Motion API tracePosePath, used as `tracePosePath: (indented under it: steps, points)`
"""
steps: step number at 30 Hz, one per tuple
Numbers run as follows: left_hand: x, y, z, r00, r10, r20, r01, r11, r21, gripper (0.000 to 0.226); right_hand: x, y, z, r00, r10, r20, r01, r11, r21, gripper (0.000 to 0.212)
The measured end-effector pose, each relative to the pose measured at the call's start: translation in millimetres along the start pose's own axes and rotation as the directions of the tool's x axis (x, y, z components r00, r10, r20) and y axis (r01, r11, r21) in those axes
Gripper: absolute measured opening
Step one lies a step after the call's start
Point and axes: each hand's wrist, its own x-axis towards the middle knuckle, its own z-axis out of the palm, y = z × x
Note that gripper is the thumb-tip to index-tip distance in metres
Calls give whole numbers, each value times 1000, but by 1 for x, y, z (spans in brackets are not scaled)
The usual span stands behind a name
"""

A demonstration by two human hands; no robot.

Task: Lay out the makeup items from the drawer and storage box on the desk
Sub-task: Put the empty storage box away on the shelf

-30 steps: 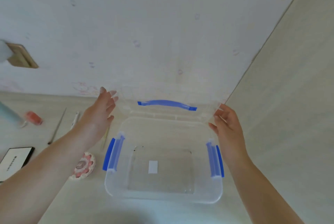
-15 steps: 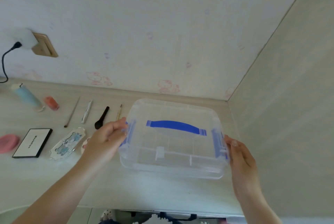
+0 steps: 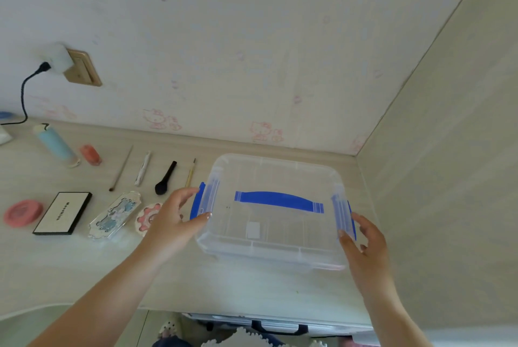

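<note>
Two hands on an empty box: the risk I see is a clip half-latched, or the box shoved into the row.

Both of my arms reach forward from the near edge of the worktop (image 3: 84,268). The right hand (image 3: 367,248) sits against the right clip (image 3: 344,210), fingers loosely spread, touching rather than clamped. The left hand (image 3: 175,220) has its thumb pressed on the box (image 3: 274,212) wall by the left clip (image 3: 199,203), fingers apart. The lid is on and nothing shows inside. If I press unevenly, one clip may not seat and the lid could lift by its handle (image 3: 279,201). A leftward slide would knock the flower compact (image 3: 147,217), partly under my wrist, then the brush (image 3: 166,178) and pencil (image 3: 190,173) beyond. Farther left, the makeup lies in its row, well apart.
</note>
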Motion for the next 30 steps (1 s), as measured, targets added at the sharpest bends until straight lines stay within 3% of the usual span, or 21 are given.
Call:
tracePosePath:
  steps: [3, 4, 6, 9, 10, 14, 20, 30]
  points:
    - [3, -2, 1, 960, -261, 100, 278, 934, -227, 95, 4, 5, 2, 963, 245, 109, -259, 955, 146, 64]
    - [3, -4, 2, 943, -301, 141, 330, 897, -295, 100, 5, 9, 2, 935, 308, 174, -342, 913, 222, 67]
    - [2, -4, 5, 925, -329, 190, 378, 852, -362, 82, 6, 16, 2, 901, 335, 276, -414, 855, 312, 54]
    - [-2, -2, 5, 953, -203, 227, 268, 912, -310, 34, 4, 15, 1, 936, 272, 225, -332, 893, 303, 39]
    - [-1, -4, 5, 965, -157, 211, 213, 936, -280, 29, 4, 13, 1, 951, 252, 180, -296, 912, 284, 39]
    - [1, -7, 6, 990, -133, 48, 141, 948, -284, 51, 3, 5, 3, 982, 173, 78, -188, 947, 260, 46]
    - [3, -5, 16, 996, -85, -13, 81, 979, -189, 38, 4, 6, 2, 988, 112, 103, -129, 975, 179, 31]
    - [-6, 2, 25, 993, 28, -115, -43, 990, -132, 31, 1, 5, -1, 994, 61, 86, -71, 991, 112, 36]
